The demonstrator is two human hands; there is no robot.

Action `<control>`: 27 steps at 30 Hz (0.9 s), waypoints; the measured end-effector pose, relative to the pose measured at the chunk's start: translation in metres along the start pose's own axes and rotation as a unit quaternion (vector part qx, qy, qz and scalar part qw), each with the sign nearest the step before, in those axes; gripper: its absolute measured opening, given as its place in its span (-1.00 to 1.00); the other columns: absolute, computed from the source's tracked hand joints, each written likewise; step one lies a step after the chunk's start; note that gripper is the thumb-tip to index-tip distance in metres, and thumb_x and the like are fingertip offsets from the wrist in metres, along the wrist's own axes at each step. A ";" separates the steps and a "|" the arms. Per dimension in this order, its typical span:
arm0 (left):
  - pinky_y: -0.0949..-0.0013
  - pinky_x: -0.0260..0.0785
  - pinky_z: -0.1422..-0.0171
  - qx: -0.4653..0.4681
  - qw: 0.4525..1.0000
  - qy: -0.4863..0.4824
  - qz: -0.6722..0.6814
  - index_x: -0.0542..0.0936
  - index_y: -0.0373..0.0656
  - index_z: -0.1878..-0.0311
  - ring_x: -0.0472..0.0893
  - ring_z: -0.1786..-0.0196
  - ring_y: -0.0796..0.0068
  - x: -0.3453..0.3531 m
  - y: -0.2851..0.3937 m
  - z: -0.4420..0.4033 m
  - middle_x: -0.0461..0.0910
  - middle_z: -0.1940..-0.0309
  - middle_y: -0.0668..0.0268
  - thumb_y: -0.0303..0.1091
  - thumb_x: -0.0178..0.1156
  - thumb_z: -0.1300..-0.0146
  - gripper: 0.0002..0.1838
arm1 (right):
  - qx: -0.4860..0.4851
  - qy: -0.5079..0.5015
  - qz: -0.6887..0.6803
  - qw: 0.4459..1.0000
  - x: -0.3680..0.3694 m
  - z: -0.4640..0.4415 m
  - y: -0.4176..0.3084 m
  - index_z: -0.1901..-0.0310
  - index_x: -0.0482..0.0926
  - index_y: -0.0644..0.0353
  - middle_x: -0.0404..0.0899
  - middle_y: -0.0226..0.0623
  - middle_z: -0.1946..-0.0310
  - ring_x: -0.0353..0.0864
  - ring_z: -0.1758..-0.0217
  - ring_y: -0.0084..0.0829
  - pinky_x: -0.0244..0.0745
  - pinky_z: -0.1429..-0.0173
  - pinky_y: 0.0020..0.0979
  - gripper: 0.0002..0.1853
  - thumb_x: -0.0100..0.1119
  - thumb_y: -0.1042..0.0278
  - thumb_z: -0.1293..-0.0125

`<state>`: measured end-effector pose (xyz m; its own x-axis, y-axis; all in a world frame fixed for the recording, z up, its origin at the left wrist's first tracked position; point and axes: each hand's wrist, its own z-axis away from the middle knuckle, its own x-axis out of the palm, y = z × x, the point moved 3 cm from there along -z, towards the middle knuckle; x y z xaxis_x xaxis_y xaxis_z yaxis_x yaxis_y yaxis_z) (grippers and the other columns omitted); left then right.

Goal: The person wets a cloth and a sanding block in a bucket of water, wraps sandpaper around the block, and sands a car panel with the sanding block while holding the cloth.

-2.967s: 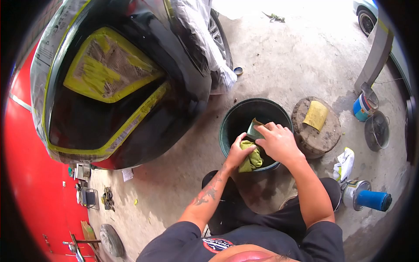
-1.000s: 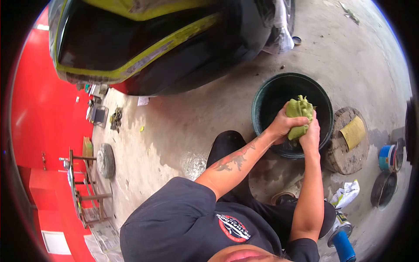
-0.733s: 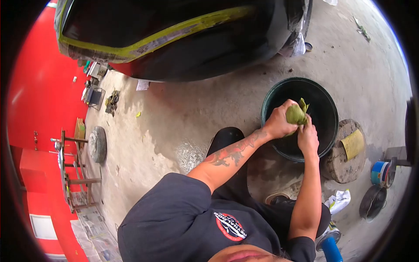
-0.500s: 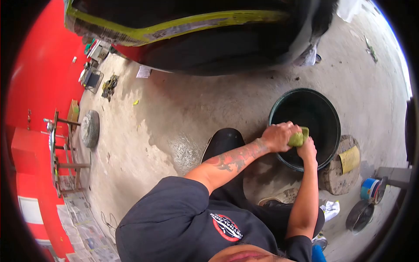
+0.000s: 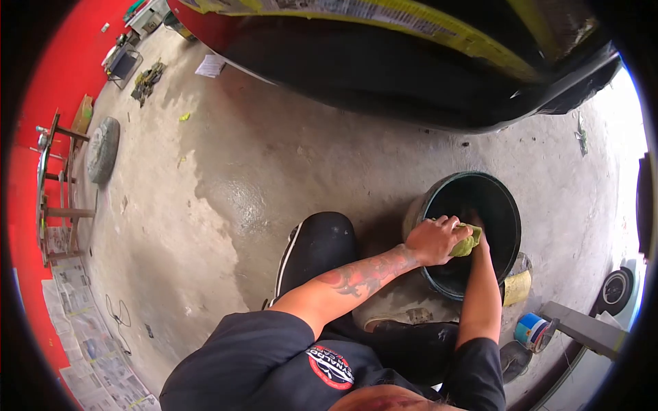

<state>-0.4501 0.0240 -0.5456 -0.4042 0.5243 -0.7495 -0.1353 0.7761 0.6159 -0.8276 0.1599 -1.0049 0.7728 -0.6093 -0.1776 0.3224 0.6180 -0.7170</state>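
A dark green bucket (image 5: 504, 205) stands on the concrete floor, in front of and to the right of my knees. Over its near left rim, my left hand (image 5: 439, 241) is closed around a crumpled yellow-green cloth (image 5: 466, 243). My right hand (image 5: 478, 229) reaches down inside the bucket behind the cloth, partly hidden and dim, so its fingers cannot be made out. The cloth lies between both hands.
A masked black car panel (image 5: 384, 75) spans the top. Right of the bucket is a round block with a yellow sheet (image 5: 517, 288), then a blue-and-white can (image 5: 531, 330) and a dark pail (image 5: 514, 359). At left are a wheel (image 5: 103, 149) and a wooden frame (image 5: 68, 212).
The green sheet seen earlier in my right hand no longer shows. Both hands came together on the cloth, then my right hand went lower into the bucket. The view has turned.
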 end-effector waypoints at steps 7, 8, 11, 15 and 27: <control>0.09 0.69 -0.03 -0.014 1.000 0.023 0.004 0.52 0.08 -0.32 0.70 -0.13 0.10 0.004 0.000 0.003 0.57 -0.17 0.13 -0.23 0.54 -0.06 -0.30 | -0.048 0.012 0.305 0.951 0.082 0.182 -0.054 -0.39 0.49 0.12 0.72 -0.02 -0.17 0.71 -0.22 -0.04 0.59 -0.32 -0.05 -0.43 0.30 0.09 -0.43; 0.09 0.69 -0.02 -0.014 1.000 0.025 -0.003 0.52 0.08 -0.32 0.70 -0.13 0.10 0.005 -0.001 0.002 0.57 -0.16 0.13 -0.23 0.54 -0.06 -0.30 | -0.049 0.007 0.312 0.949 0.086 0.187 -0.055 -0.39 0.49 0.12 0.72 -0.03 -0.17 0.71 -0.23 -0.04 0.59 -0.32 -0.05 -0.43 0.30 0.09 -0.43; 0.07 0.68 -0.01 -0.010 1.000 0.025 -0.009 0.51 0.07 -0.32 0.69 -0.13 0.08 0.005 0.000 0.003 0.58 -0.12 0.13 -0.25 0.52 -0.08 -0.31 | -0.061 -0.002 0.325 0.944 0.092 0.199 -0.062 -0.37 0.50 0.12 0.72 -0.04 -0.18 0.71 -0.23 -0.03 0.59 -0.32 -0.04 -0.45 0.30 0.09 -0.44; 0.07 0.68 -0.02 -0.008 1.000 0.022 -0.001 0.49 0.08 -0.32 0.69 -0.10 0.09 0.001 0.001 0.001 0.57 -0.10 0.15 -0.25 0.54 -0.06 -0.29 | -0.090 -0.015 0.337 0.937 0.099 0.204 -0.077 -0.35 0.51 0.13 0.72 -0.07 -0.18 0.71 -0.24 -0.02 0.59 -0.31 -0.03 -0.47 0.29 0.09 -0.44; 0.10 0.51 -0.38 -0.204 0.921 0.073 0.324 0.46 0.01 -0.35 0.66 -0.28 0.01 -0.081 0.015 -0.008 0.64 -0.21 0.07 -0.33 0.49 -0.01 -0.24 | -0.105 0.090 0.315 0.939 0.087 0.407 -0.237 -0.42 0.49 0.17 0.62 0.22 -0.27 0.63 -0.35 0.13 0.51 -0.39 -0.04 -0.48 0.13 0.11 -0.54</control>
<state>-0.4269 -0.0098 -0.4742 -0.6327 0.7554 -0.1708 -0.1395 0.1058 0.9846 -0.6142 0.1621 -0.5764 0.6623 -0.2415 -0.7093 -0.2979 0.7837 -0.5451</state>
